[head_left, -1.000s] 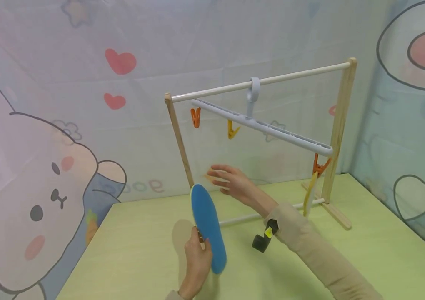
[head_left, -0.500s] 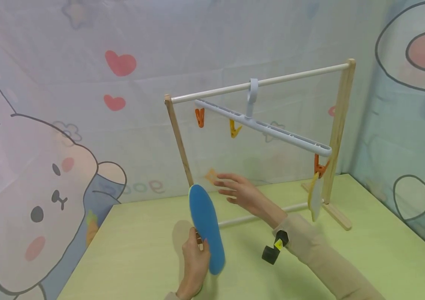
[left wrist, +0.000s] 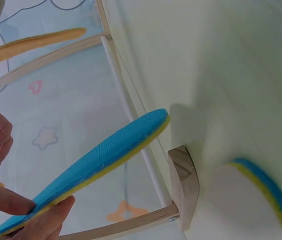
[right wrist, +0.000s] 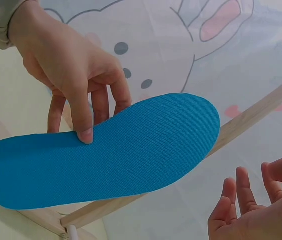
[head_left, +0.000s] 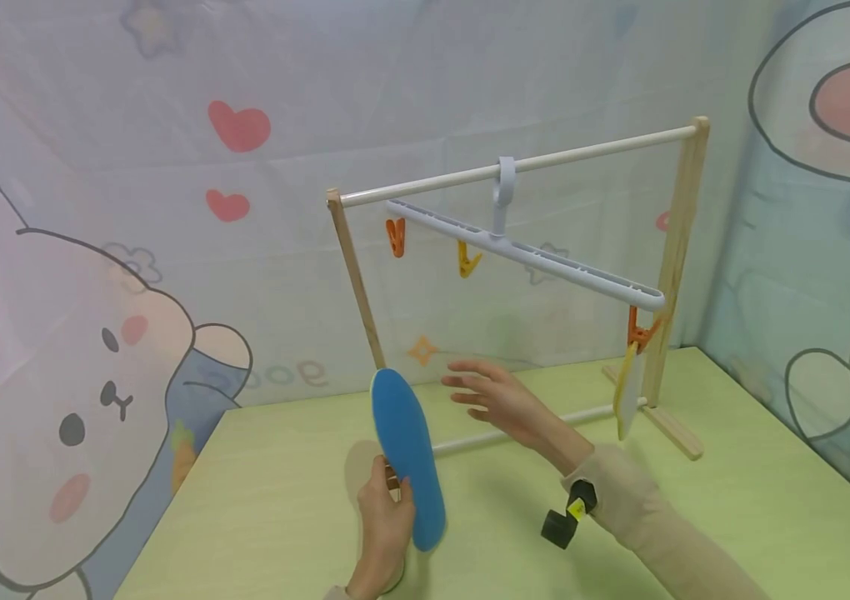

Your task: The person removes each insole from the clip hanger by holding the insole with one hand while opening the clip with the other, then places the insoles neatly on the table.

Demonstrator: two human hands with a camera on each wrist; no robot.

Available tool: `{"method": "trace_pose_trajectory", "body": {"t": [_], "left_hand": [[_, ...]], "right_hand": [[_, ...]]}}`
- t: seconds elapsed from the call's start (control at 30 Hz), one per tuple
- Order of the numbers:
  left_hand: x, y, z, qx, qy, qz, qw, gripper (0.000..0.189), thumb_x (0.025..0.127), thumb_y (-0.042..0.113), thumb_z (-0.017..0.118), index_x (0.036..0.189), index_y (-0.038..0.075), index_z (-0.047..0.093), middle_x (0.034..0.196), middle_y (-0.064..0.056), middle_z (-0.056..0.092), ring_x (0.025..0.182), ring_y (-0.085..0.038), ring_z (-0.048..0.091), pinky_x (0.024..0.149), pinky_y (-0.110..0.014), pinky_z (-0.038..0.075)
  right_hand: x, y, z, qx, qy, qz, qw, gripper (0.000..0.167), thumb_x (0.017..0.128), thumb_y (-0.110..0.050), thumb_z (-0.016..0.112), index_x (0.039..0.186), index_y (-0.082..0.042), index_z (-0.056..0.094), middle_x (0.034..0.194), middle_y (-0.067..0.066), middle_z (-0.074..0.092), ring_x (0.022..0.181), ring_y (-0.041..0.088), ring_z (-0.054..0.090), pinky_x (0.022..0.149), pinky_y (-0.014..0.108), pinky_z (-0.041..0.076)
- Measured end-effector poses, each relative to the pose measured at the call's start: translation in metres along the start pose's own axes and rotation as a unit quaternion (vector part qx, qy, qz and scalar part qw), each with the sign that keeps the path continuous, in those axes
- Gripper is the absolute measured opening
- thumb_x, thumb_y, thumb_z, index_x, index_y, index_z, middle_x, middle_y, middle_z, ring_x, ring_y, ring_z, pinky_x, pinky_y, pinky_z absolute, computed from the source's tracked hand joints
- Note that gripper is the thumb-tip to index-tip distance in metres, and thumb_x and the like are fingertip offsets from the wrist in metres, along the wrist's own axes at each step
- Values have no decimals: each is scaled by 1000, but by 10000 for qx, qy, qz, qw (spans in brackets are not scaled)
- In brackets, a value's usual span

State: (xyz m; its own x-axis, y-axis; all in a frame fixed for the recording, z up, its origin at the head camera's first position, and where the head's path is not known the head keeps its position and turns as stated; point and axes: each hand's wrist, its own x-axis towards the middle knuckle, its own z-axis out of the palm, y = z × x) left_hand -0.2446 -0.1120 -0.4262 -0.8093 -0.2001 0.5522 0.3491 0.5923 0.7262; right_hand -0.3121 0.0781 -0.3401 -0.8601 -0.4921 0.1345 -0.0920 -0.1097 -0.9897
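My left hand pinches a blue insole with a yellow edge, thumb on its blue face and fingers behind. The insole stands nearly upright above the table. In the right wrist view its blue face shows full length. My right hand is apart from it, on its right, fingers spread and loosely bent, holding nothing. A second insole, pale with a blue and yellow edge, lies on the table in the left wrist view; my left arm mostly hides it in the head view.
A grey hanger hangs from the wooden rack's white rod. It bears an orange clip, a yellow clip, and an orange clip gripping a yellow-and-white insole. The rack stands on the light table.
My right hand has drawn back to the right and slightly down, away from the blue insole. My left hand has shifted slightly left with the insole. The hanging insole has swung a little.
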Motion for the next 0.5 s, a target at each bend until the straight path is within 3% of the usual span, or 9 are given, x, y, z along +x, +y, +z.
{"method": "trace_pose_trajectory", "body": {"t": [0.5], "left_hand": [[-1,0,-8,6,-110,-113,9999,23,74,-13,57,93,-1,53,79,-16,65,65,-23,63,53,-23,49]], "right_hand": [[-18,9,-2,-388,47,-178,9991,42,93,-29,44,131,-10,38,129,15,48,103,14,53,85,31,42]]}}
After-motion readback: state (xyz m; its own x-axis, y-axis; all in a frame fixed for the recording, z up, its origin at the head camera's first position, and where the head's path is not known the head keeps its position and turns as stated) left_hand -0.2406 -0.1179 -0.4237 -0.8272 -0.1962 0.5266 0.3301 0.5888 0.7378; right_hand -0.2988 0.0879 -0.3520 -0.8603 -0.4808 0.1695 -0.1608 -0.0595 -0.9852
